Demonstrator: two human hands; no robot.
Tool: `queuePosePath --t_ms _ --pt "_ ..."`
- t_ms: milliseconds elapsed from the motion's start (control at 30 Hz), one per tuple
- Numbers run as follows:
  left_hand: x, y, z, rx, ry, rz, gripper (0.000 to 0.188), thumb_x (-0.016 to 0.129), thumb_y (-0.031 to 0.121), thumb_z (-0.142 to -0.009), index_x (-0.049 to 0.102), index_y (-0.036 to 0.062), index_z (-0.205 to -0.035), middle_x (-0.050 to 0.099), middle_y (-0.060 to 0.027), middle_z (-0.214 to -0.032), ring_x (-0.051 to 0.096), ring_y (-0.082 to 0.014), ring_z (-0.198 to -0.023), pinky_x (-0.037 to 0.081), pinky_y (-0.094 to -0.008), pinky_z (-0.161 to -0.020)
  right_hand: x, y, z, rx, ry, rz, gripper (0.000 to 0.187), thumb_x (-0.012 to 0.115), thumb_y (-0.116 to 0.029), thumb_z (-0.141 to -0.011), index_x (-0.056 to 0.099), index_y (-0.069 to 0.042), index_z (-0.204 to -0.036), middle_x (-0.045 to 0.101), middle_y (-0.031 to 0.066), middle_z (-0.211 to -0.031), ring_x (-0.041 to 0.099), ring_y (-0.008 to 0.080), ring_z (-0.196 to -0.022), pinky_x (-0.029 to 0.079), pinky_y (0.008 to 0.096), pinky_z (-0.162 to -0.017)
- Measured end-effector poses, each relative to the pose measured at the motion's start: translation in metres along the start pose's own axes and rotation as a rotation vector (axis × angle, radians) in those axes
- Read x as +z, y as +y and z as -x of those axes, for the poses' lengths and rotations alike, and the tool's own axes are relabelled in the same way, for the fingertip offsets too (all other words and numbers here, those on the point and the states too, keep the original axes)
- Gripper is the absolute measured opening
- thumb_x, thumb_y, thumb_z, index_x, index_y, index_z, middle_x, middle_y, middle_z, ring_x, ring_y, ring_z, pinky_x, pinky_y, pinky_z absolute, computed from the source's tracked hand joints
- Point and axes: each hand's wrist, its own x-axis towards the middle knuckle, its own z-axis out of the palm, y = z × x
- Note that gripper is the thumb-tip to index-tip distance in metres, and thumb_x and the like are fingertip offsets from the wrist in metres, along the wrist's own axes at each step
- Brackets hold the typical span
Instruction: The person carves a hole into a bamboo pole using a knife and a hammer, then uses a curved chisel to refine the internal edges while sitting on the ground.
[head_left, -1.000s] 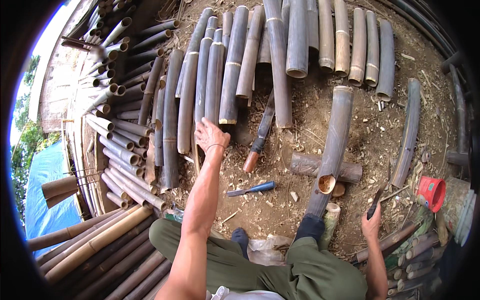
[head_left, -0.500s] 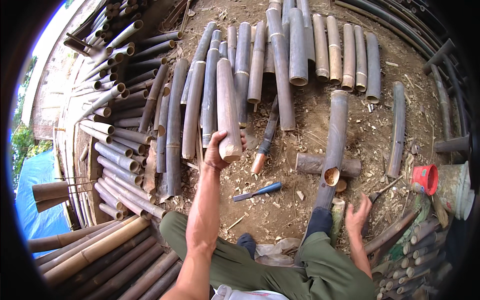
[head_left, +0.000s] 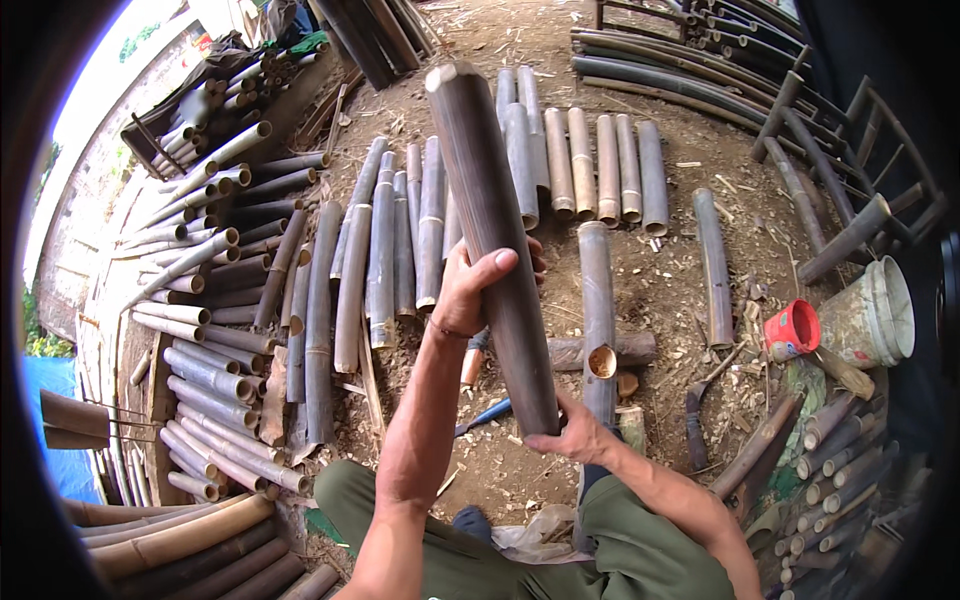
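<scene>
A thick, dark brown bamboo section [head_left: 490,200] is held up in front of me, tilted with its trimmed pale end away from me. My left hand [head_left: 475,285] wraps round its middle, thumb across the top. At the near, lower end, my right hand [head_left: 577,432] grips with the thumb on one side. Behind the right hand, a grey bamboo length [head_left: 597,265] with a round hole cut near its lower end rests across a short log [head_left: 635,349]. A blue-handled chisel [head_left: 495,411] lies on the ground, partly hidden by the held section.
Rows of cut bamboo [head_left: 382,250] lie ahead, with a large stack [head_left: 215,360] on the left. To the right are a long-handled blade [head_left: 694,425], a red bucket [head_left: 780,338], a whitish bucket [head_left: 870,325] and more bamboo pieces [head_left: 850,470]. Shavings litter the dirt.
The section in my left hand has risen and tilted, its near end swinging right. My right hand, empty and lower right before, now grips that end. The view has shifted too.
</scene>
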Motion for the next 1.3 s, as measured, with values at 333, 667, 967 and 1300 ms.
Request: queuePosePath --t_ms 333,667,967,1300 --pt "0.045 0.007 0.0 -0.076 -0.122 -0.04 0.05 0.078 0.028 -0.075 0.059 -0.0042 -0.108 0.067 -0.0144 -0.093 0.069 -0.0219 -0.082 0.058 -0.0355 -0.075 0.016 0.068 0.076 -0.14 0.052 -0.03 0.086 0.088 -0.046 -0.068 0.047 -0.002 -0.13 0.053 0.0147 -0.11 0.054 0.0276 -0.104 0.044 0.0391 -0.092" --pt "0.02 -0.012 -0.013 -0.166 -0.043 0.129 0.061 0.067 0.043 -0.081 0.055 -0.002 -0.122 0.065 -0.0187 -0.108 0.066 -0.0285 -0.097 0.056 -0.046 -0.083 0.004 0.04 0.101 -0.111 0.199 -0.201 0.098 0.089 -0.035 -0.068 0.035 -0.001 -0.142 0.052 0.0182 -0.129 0.05 0.022 -0.121 0.04 0.0362 -0.102" --pt "0.022 -0.02 -0.003 -0.069 0.001 0.042 0.055 0.073 0.034 -0.081 0.056 -0.0064 -0.114 0.068 -0.0163 -0.09 0.07 -0.0242 -0.079 0.059 -0.0379 -0.073 0.017 0.054 0.093 0.066 0.175 0.122 0.092 0.086 -0.033 -0.07 0.037 0.0 -0.14 0.057 0.0172 -0.123 0.057 0.0256 -0.113 0.045 0.0374 -0.098" --pt "0.017 -0.042 0.01 -0.088 0.147 -0.191 0.055 0.065 0.052 -0.089 0.061 -0.0013 -0.101 0.068 -0.0128 -0.084 0.068 -0.0196 -0.07 0.058 -0.0328 -0.062 0.014 0.088 0.075 0.12 -0.075 0.037 0.091 0.084 -0.033 -0.074 0.035 0.004 -0.141 0.054 0.0216 -0.13 0.053 0.0297 -0.123 0.041 0.0385 -0.104"
